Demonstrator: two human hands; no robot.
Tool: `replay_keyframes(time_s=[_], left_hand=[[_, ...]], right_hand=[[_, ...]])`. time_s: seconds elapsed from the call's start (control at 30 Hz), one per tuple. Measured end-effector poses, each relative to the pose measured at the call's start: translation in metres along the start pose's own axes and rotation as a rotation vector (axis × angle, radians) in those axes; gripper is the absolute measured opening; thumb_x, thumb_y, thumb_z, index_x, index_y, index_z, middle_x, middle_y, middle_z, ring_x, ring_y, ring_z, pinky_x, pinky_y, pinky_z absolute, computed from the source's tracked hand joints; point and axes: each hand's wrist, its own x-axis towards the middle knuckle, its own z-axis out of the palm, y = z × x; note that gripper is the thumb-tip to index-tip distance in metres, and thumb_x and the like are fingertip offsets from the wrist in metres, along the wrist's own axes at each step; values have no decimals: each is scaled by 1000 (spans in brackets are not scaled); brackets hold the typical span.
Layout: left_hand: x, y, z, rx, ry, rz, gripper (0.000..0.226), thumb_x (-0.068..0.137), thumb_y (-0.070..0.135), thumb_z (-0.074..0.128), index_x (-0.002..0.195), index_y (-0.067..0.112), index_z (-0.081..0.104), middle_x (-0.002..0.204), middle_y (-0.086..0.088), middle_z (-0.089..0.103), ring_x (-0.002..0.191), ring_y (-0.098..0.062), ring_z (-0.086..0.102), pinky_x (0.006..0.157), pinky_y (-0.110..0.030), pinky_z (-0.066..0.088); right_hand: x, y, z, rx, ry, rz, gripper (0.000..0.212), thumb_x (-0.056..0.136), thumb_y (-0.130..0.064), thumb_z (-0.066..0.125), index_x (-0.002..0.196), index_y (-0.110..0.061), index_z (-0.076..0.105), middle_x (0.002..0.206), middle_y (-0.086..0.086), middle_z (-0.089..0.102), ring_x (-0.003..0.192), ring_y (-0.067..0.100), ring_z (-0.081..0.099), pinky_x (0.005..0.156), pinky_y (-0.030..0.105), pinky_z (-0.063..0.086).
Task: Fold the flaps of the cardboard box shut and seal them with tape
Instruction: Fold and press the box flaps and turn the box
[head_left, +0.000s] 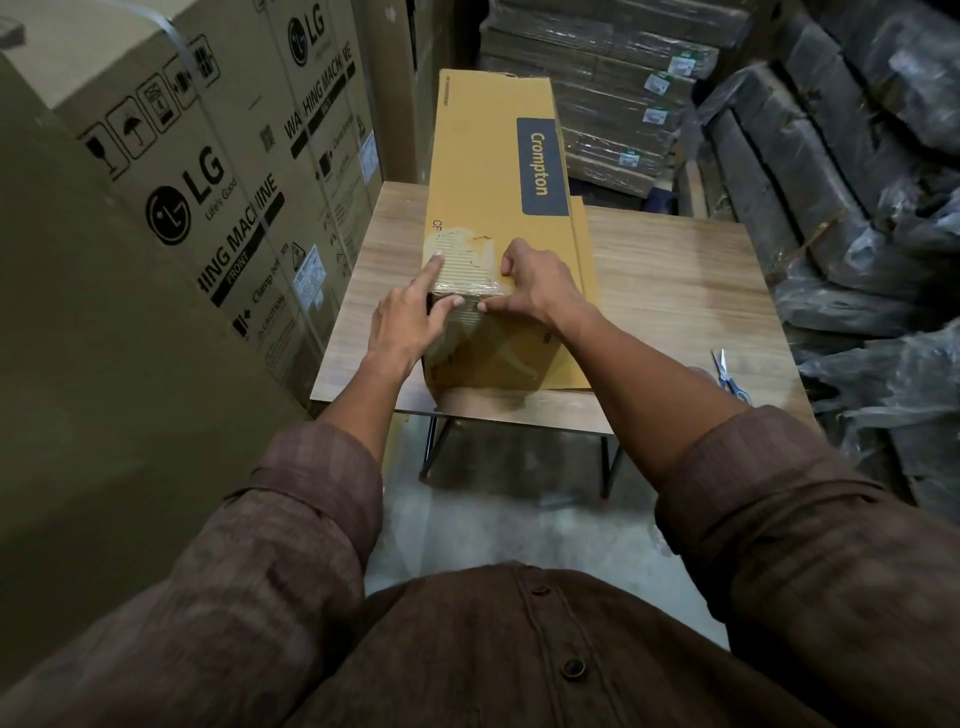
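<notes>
A long yellow-brown cardboard box (493, 171) marked Crompton lies lengthwise on a small wooden table (670, 280), its near end facing me. Clear tape (467, 278) runs over the top near edge and down the end face, where the cardboard skin is torn. My left hand (410, 317) lies with straight fingers on the top left of the taped corner, thumb on the end face. My right hand (535, 286) rests on the top right of the taped area, fingers bent over the tape and thumb pressing the near edge. The end flaps look folded shut.
Scissors (730, 376) with blue handles lie at the table's right front edge. Tall LG washing machine cartons (208, 171) stand close on the left. Stacked flat cartons (613, 104) fill the back, and plastic-wrapped bundles (857, 208) line the right side.
</notes>
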Motion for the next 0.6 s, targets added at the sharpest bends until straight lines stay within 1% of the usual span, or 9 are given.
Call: replay_keyframes(time_s=[0.1, 0.2, 0.27, 0.3, 0.37, 0.43, 0.47, 0.5, 0.6], left_hand=[[2, -5, 2, -7, -14, 48, 63, 98, 20, 61, 156, 26, 35, 99, -25, 69, 89, -41, 64, 80, -48, 53], [5, -11, 0, -37, -37, 81, 65, 97, 8, 59, 155, 26, 35, 102, -26, 70, 90, -41, 65, 80, -50, 54], [5, -12, 0, -60, -44, 76, 65, 97, 10, 58, 156, 27, 35, 105, -25, 70, 92, -41, 65, 81, -50, 54], [5, -11, -1, -68, -53, 68, 66, 97, 15, 60, 156, 28, 34, 107, -24, 70, 93, -40, 64, 82, -49, 54], [3, -9, -4, -77, -80, 39, 72, 93, 38, 66, 156, 30, 32, 112, -21, 69, 97, -38, 64, 86, -48, 54], [2, -7, -7, -63, -84, 12, 84, 85, 59, 69, 156, 31, 33, 122, -20, 67, 108, -37, 62, 90, -47, 53], [3, -6, -6, -49, -62, 3, 83, 85, 61, 68, 155, 30, 35, 122, -20, 67, 109, -37, 62, 90, -46, 53], [3, -4, -4, -36, -30, 1, 77, 88, 58, 66, 154, 29, 38, 120, -21, 68, 107, -38, 63, 87, -45, 52], [6, -1, 1, 11, 34, 13, 60, 97, 38, 63, 153, 28, 42, 105, -23, 70, 93, -39, 64, 79, -46, 51]], right_hand=[[0, 0, -1, 2, -15, -3, 57, 72, -48, 85, 105, -19, 49, 93, 3, 58, 85, 27, 55, 65, 34, 38], [2, 1, -4, -28, -52, -27, 56, 74, -49, 84, 106, -20, 48, 96, 4, 58, 90, 28, 56, 67, 33, 37], [3, -1, -6, -59, -78, -46, 61, 72, -53, 83, 108, -19, 47, 92, 3, 57, 90, 30, 57, 66, 34, 36], [2, -3, -6, -76, -89, -55, 66, 70, -58, 83, 108, -19, 46, 89, 3, 56, 88, 30, 57, 66, 34, 36], [0, -6, -5, -103, -78, -68, 71, 68, -67, 79, 105, -19, 43, 87, 3, 56, 83, 29, 55, 66, 35, 36], [-1, -7, -2, -131, -23, -73, 69, 71, -70, 75, 104, -19, 41, 89, 4, 57, 83, 29, 55, 65, 34, 36], [-1, -8, 0, -148, -4, -74, 68, 73, -69, 74, 105, -18, 42, 91, 5, 58, 85, 30, 56, 66, 34, 36], [-1, -9, 1, -164, 3, -74, 68, 75, -69, 72, 108, -17, 43, 94, 6, 60, 87, 30, 58, 66, 34, 37], [0, -11, 2, -204, 0, -68, 66, 79, -66, 70, 113, -15, 45, 103, 11, 66, 93, 34, 61, 68, 36, 40]])
